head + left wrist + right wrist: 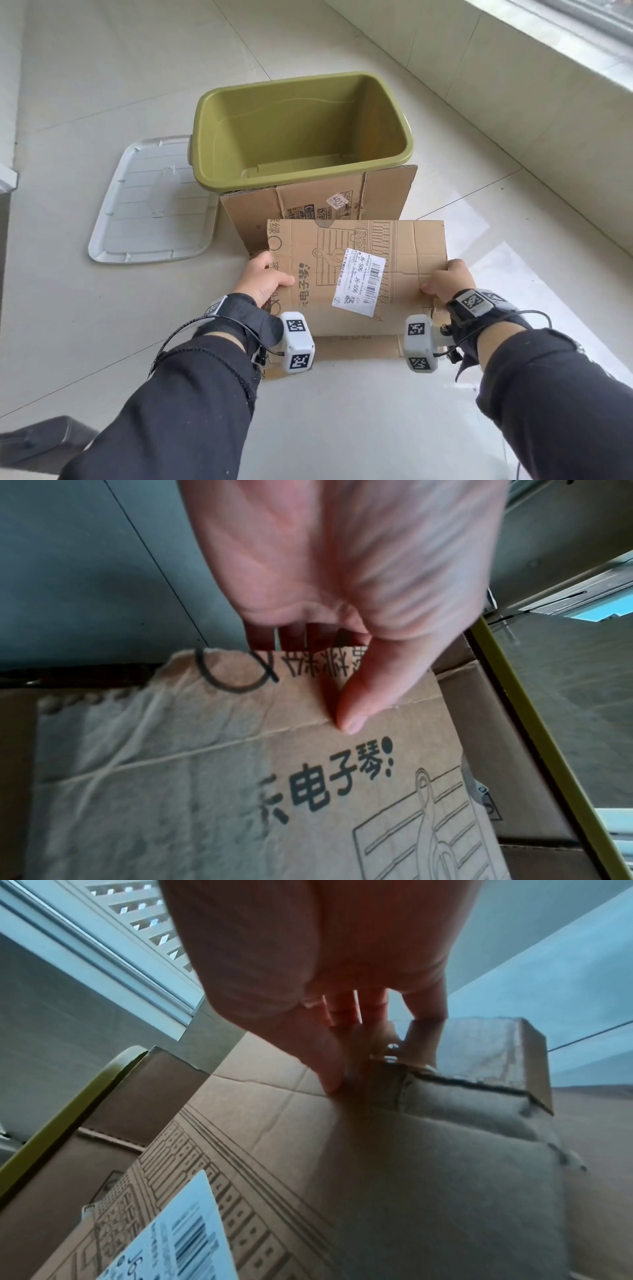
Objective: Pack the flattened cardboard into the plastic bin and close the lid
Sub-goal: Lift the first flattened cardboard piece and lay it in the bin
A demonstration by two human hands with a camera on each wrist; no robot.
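I hold a flattened cardboard sheet [356,274] printed with a keyboard drawing and a white shipping label, lifted off the floor in front of me. My left hand [265,279] grips its left edge, thumb on top [352,721] and fingers underneath. My right hand [447,279] grips the right edge the same way, thumb [329,1080] on the top face. More flattened cardboard [308,202] lies on the floor under it and reaches the olive-green plastic bin [301,185], which stands open and empty beyond. The bin's pale grey lid [150,202] lies upside down on the floor to its left.
The floor is pale glossy tile [102,85]. A low tiled ledge under a window [548,85] runs along the right. A dark grey object [41,442] sits at the lower left corner, and a white edge [7,178] shows at the far left.
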